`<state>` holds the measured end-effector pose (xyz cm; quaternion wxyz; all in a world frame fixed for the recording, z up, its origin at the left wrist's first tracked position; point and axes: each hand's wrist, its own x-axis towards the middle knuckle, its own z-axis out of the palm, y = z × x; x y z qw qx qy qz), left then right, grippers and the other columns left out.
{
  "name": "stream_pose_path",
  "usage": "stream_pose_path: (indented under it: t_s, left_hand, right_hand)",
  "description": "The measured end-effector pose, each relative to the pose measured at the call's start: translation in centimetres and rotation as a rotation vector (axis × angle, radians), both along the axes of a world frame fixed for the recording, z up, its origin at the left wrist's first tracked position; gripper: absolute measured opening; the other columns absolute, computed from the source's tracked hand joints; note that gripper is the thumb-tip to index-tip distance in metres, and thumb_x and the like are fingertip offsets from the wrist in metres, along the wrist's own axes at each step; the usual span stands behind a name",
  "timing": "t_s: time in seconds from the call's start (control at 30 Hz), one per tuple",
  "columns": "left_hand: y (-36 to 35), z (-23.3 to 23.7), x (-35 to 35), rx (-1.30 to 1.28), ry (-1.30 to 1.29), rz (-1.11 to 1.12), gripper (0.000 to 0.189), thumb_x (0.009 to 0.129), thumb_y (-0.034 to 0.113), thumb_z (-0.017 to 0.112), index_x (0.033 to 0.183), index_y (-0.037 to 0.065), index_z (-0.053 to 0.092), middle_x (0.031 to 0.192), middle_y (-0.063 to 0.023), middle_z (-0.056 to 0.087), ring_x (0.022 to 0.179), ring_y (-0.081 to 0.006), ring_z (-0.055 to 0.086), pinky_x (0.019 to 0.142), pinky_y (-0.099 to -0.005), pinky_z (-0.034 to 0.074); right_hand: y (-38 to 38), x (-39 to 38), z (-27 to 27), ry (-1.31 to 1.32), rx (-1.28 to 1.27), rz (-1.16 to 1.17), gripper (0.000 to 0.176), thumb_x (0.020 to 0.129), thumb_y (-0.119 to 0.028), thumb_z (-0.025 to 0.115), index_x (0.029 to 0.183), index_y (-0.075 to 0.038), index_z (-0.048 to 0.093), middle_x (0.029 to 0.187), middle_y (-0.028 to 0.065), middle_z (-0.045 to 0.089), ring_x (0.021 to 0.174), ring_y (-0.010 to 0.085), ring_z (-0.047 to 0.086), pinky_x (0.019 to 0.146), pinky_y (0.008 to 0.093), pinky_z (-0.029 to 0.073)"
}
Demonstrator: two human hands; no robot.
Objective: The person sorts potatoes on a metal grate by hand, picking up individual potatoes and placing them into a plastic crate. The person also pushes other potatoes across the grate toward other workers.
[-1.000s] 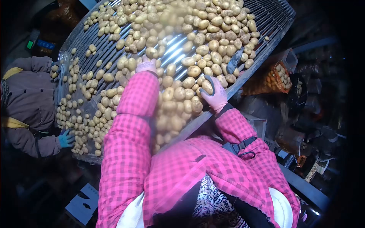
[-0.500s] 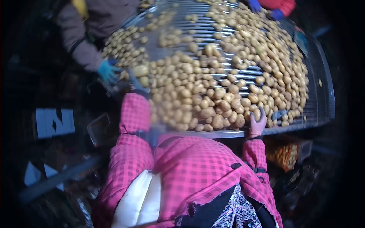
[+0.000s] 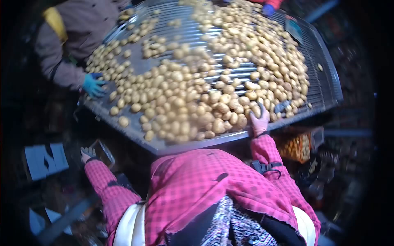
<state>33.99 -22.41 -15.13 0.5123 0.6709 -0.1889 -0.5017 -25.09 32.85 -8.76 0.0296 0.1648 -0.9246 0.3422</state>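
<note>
Many potatoes (image 3: 164,90) lie spread over a slatted metal table (image 3: 328,78). At the table's front edge my right hand (image 3: 260,120), in a pink and grey glove, has its thumb and fingers around a potato (image 3: 257,110). My left hand (image 3: 87,154) is off the table at the lower left, beside a clear plastic container (image 3: 104,153). Its gloved fingers are spread and nothing shows in them.
A co-worker's teal-gloved hand (image 3: 94,85) rests at the table's left edge. Another person's blue-gloved hand (image 3: 268,10) is at the far side. An orange net bag of potatoes (image 3: 297,148) stands below at the right. White sheets (image 3: 46,161) are at the left.
My left hand has moved from the table's left side down and left, away from the potatoes. My right hand remains at the front edge. The view has shifted.
</note>
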Motion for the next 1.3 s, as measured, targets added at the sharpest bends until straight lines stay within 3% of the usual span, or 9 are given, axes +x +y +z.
stream_pose_path:
  t_s: [0.27, 0.37, 0.5, 0.67, 0.9, 1.0, 1.03, 1.17, 1.3]
  left_hand:
    - [6.6, 4.3, -35.1, -0.251, 0.003, -1.042, 0.038, 0.091, 0.012, 0.053, 0.127, -0.001, 0.053, 0.122, -0.019, 0.059, 0.104, -0.0279, 0.061, 0.091, -0.0368, 0.051]
    - [16.8, 5.0, -45.9, -0.7, -0.108, -1.527, 0.04, 0.086, 0.004, 0.057, 0.126, 0.0, 0.055, 0.117, -0.0109, 0.061, 0.108, -0.0199, 0.058, 0.092, -0.0305, 0.047]
    - [31.9, 10.7, -51.5, -1.438, -0.535, -2.141, 0.057, 0.073, 0.028, 0.072, 0.126, 0.013, 0.056, 0.129, -0.017, 0.052, 0.12, -0.0377, 0.049, 0.104, -0.0477, 0.037]
    - [34.7, 11.9, -52.7, -1.425, -1.299, -2.282, 0.061, 0.066, 0.046, 0.078, 0.121, 0.027, 0.059, 0.143, -0.0112, 0.041, 0.135, -0.0367, 0.034, 0.11, -0.0579, 0.025]
    - [27.6, 7.5, -56.5, -1.012, -1.106, -2.114, 0.038, 0.074, 0.038, 0.073, 0.106, 0.018, 0.068, 0.148, -0.014, 0.037, 0.134, -0.036, 0.036, 0.111, -0.0433, 0.032]
    - [22.5, 4.4, -59.9, -0.999, -0.617, -1.706, 0.02, 0.075, 0.025, 0.071, 0.084, 0.009, 0.064, 0.093, -0.0168, 0.061, 0.085, -0.0337, 0.061, 0.076, -0.044, 0.048]
    - [21.5, 3.8, -61.6, -1.082, -0.82, -1.521, 0.016, 0.076, 0.023, 0.07, 0.083, 0.01, 0.064, 0.092, -0.0148, 0.061, 0.083, -0.035, 0.061, 0.075, -0.0447, 0.049]
    - [21.7, 3.9, -69.6, -1.304, -0.653, -1.617, 0.039, 0.077, 0.026, 0.069, 0.115, 0.016, 0.063, 0.113, -0.0198, 0.06, 0.102, -0.0374, 0.06, 0.09, -0.0435, 0.048]
    - [26.0, 3.3, -72.2, -1.032, -1.282, -1.824, 0.053, 0.075, 0.033, 0.07, 0.126, 0.026, 0.059, 0.137, -0.0201, 0.045, 0.123, -0.0401, 0.049, 0.104, -0.0459, 0.042]
  right_hand:
    - [0.1, 0.8, -0.1, 0.004, -0.087, 0.058, 0.058, 0.074, -0.021, 0.074, 0.128, -0.009, 0.055, 0.123, 0.0151, 0.055, 0.118, 0.0317, 0.052, 0.101, 0.0385, 0.042]
    - [0.2, 1.0, 0.4, -0.002, -0.022, 0.055, 0.057, 0.075, -0.022, 0.072, 0.128, -0.011, 0.054, 0.124, 0.0136, 0.054, 0.117, 0.0316, 0.051, 0.1, 0.0383, 0.043]
    - [0.3, 0.9, 0.0, 0.063, -0.081, 0.067, 0.055, 0.074, -0.02, 0.072, 0.126, -0.014, 0.055, 0.122, 0.0133, 0.053, 0.114, 0.0316, 0.053, 0.097, 0.0384, 0.044]
    - [0.5, 0.9, -0.4, 0.039, -0.051, 0.03, 0.058, 0.073, -0.021, 0.072, 0.128, -0.014, 0.054, 0.125, 0.0143, 0.053, 0.117, 0.0316, 0.051, 0.099, 0.0386, 0.043]
    - [2.7, 0.4, 2.1, -0.413, -0.547, -0.141, 0.054, 0.077, -0.01, 0.072, 0.129, -0.013, 0.057, 0.122, 0.0109, 0.059, 0.111, 0.0204, 0.057, 0.092, 0.0326, 0.048]
    - [5.8, 0.3, 2.5, -0.54, -0.95, -0.217, 0.048, 0.079, -0.008, 0.071, 0.125, -0.012, 0.06, 0.104, 0.0064, 0.064, 0.085, 0.0137, 0.063, 0.074, 0.0271, 0.053]
    - [6.2, 0.1, 2.7, -0.487, -1.003, -0.28, 0.04, 0.083, -0.014, 0.071, 0.121, -0.007, 0.062, 0.095, 0.0062, 0.066, 0.077, 0.0117, 0.062, 0.067, 0.0253, 0.051]
    - [8.3, -0.1, 4.3, -0.812, -1.133, -0.337, 0.038, 0.094, -0.036, 0.056, 0.111, -0.002, 0.062, 0.084, 0.0107, 0.066, 0.068, 0.0174, 0.063, 0.056, 0.0266, 0.048]
    - [9.0, -0.5, 1.0, -0.91, -1.189, -0.503, 0.045, 0.095, -0.047, 0.053, 0.098, -0.003, 0.064, 0.064, 0.0124, 0.062, 0.043, 0.0193, 0.055, 0.038, 0.0281, 0.041]
